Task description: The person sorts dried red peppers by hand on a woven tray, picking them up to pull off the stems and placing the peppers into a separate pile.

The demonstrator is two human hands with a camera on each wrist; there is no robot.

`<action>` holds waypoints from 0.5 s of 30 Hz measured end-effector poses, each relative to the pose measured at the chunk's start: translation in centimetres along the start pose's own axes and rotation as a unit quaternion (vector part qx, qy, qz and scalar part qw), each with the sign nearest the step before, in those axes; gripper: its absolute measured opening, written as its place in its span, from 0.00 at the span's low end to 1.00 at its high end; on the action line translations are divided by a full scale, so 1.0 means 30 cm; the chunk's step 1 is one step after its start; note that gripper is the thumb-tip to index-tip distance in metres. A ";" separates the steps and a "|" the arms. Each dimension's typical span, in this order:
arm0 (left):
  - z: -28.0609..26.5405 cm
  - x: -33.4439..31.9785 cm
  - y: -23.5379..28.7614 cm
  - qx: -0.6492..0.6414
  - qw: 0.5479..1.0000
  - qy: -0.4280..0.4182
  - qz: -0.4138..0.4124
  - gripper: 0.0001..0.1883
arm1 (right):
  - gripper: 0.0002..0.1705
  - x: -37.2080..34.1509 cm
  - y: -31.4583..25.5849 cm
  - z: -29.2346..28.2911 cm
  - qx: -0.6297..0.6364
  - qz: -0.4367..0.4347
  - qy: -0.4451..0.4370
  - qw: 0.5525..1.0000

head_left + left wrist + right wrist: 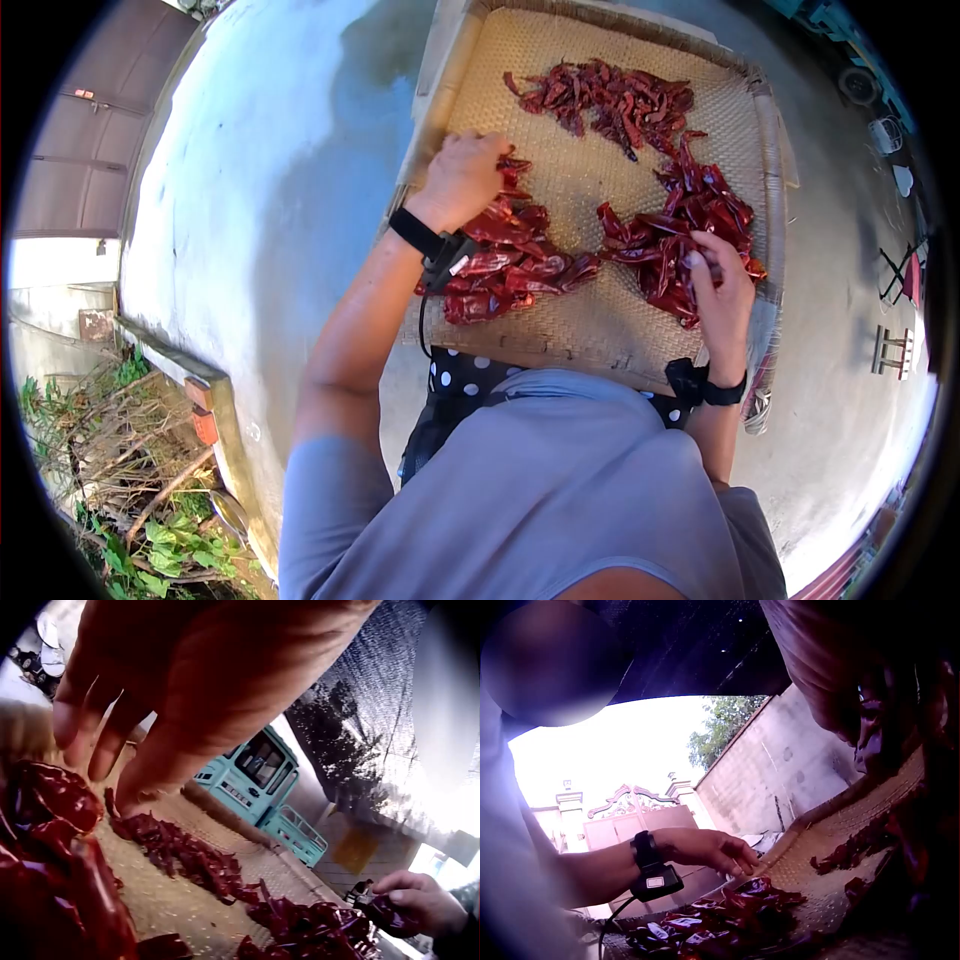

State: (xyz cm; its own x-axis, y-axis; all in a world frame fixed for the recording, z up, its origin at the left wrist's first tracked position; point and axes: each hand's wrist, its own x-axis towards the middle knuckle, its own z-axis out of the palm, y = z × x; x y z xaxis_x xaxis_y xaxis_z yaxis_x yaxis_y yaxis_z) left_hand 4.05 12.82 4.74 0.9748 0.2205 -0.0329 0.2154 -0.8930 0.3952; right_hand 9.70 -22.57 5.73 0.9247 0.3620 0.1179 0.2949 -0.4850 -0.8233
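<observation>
Dried red peppers lie in three heaps on a woven tray (580, 190). My left hand (460, 180) is over the top end of the left heap (500, 250). In the left wrist view, the left hand (202, 697) has loosely extended fingers and no pepper visible in them. Over the right heap (690, 205), my right hand (728, 300) is bent at the fingers. The left wrist view shows that right hand (431, 900) pinching a dark red pepper (394, 918); the same pepper (871, 735) shows dimly in the right wrist view. Smaller, darker peppers (620, 100) form the far heap.
The tray's raised rim (770, 170) runs around the heaps. Bare woven surface (570, 185) lies between them. Beyond the tray are a concrete floor (300, 180), a small stool (892, 352) and a turquoise vehicle (259, 780). Plants (180, 540) grow at the lower left.
</observation>
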 end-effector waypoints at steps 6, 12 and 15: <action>0.103 0.102 -0.110 0.137 0.989 -0.006 -0.045 0.20 | 0.19 0.002 0.040 -0.074 -0.083 0.005 0.090 0.993; 0.092 0.145 -0.112 0.120 0.983 -0.105 -0.088 0.28 | 0.22 -0.011 0.042 -0.011 -0.068 -0.033 0.031 0.997; 0.091 0.148 -0.134 0.068 0.984 -0.147 -0.074 0.28 | 0.23 -0.014 0.006 0.016 -0.069 -0.042 0.003 0.997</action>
State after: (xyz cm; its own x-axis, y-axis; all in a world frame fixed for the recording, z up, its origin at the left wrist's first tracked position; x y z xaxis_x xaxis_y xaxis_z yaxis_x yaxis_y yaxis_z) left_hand 7.67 16.32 0.51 0.9024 0.2470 -0.3531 0.3424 -0.9086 0.2394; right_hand 9.25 -22.42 5.26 0.8970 0.4008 0.1866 0.4007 -0.5583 -0.7265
